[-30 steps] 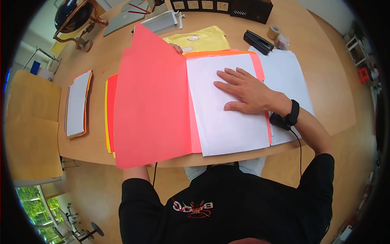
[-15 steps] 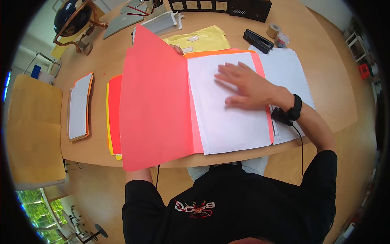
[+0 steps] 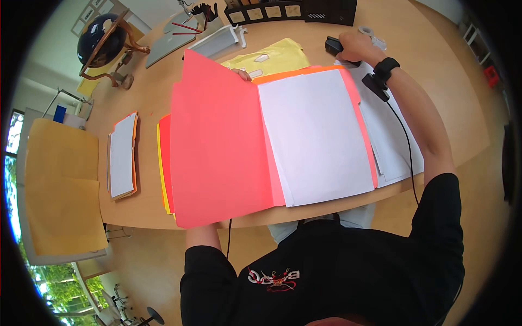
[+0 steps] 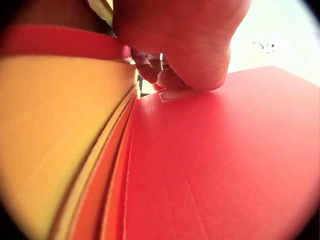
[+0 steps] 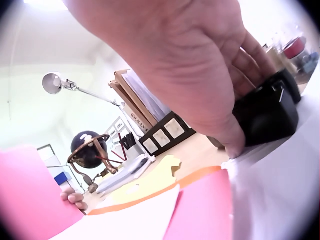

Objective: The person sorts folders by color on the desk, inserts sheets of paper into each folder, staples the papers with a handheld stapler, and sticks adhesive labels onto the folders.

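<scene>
A pink folder (image 3: 217, 141) lies open in front of me, its left cover raised. A white paper sheet or envelope (image 3: 326, 136) rests on its right side. My left hand (image 3: 242, 75) holds the raised cover near its far edge; in the right wrist view its fingers (image 5: 75, 197) curl round the pink edge, while the palm is hidden behind the cover in the head view. Beyond the folder's far right corner, my right hand (image 3: 359, 46) grips a black hole punch (image 5: 267, 117), thumb on the near side and fingers over the other.
White papers (image 3: 399, 157) lie under my right forearm. A yellow envelope (image 3: 272, 57) is behind the folder, red and yellow folders (image 3: 165, 168) left of it, and a smaller stack (image 3: 122, 155) further left. A globe (image 3: 103, 43), black file holder (image 3: 288, 13) and tape roll (image 3: 365, 31) stand behind.
My right hand has lifted off the white sheet and moved away to the far right, onto the black hole punch. The left hand keeps holding the raised pink cover.
</scene>
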Available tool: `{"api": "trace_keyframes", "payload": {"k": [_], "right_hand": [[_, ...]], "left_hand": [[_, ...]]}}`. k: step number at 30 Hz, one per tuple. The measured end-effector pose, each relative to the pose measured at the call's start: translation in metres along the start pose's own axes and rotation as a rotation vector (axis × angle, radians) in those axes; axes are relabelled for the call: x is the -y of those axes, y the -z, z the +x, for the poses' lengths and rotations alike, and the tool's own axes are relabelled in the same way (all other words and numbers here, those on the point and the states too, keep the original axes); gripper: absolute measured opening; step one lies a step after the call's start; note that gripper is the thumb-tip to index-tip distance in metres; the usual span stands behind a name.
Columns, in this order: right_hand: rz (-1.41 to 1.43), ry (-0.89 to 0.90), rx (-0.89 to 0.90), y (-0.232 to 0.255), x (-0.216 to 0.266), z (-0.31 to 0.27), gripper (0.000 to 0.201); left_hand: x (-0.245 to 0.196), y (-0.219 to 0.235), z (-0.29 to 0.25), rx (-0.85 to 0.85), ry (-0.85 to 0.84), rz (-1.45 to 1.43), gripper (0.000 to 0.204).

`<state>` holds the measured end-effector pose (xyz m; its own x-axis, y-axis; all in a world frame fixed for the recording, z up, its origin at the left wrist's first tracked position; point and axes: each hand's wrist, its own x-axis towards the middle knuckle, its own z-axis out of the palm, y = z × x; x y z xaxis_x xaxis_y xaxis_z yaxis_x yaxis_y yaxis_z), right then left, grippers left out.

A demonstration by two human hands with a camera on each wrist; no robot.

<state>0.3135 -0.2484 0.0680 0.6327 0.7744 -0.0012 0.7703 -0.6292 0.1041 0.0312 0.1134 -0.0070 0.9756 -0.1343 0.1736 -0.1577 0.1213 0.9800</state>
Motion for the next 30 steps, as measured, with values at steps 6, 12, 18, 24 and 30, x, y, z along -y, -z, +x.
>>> {"api": "trace_keyframes", "payload": {"k": [6, 12, 18, 24, 30], "right_hand": [[0.885, 0.129, -0.085, 0.028, 0.071, 0.001, 0.053], [1.172, 0.359, 0.021, 0.014, 0.144, -0.016, 0.047], [0.5, 0.209, -0.328, 0.026, 0.099, 0.004, 0.047], [0.243, 0.009, -0.177, -0.013, -0.002, 0.02, 0.047], [0.295, -0.132, -0.09, -0.023, -0.02, 0.003, 0.048]], "left_hand": [[-0.006, -0.006, 0.004, -0.014, 0.025, 0.003, 0.032], [-0.01, -0.003, 0.007, -0.026, 0.045, 0.019, 0.032], [-0.001, -0.004, 0.01, -0.039, 0.055, 0.002, 0.031], [0.005, -0.011, 0.017, -0.056, 0.039, -0.02, 0.031], [0.02, -0.01, 0.014, -0.078, 0.057, -0.035, 0.031]]}}
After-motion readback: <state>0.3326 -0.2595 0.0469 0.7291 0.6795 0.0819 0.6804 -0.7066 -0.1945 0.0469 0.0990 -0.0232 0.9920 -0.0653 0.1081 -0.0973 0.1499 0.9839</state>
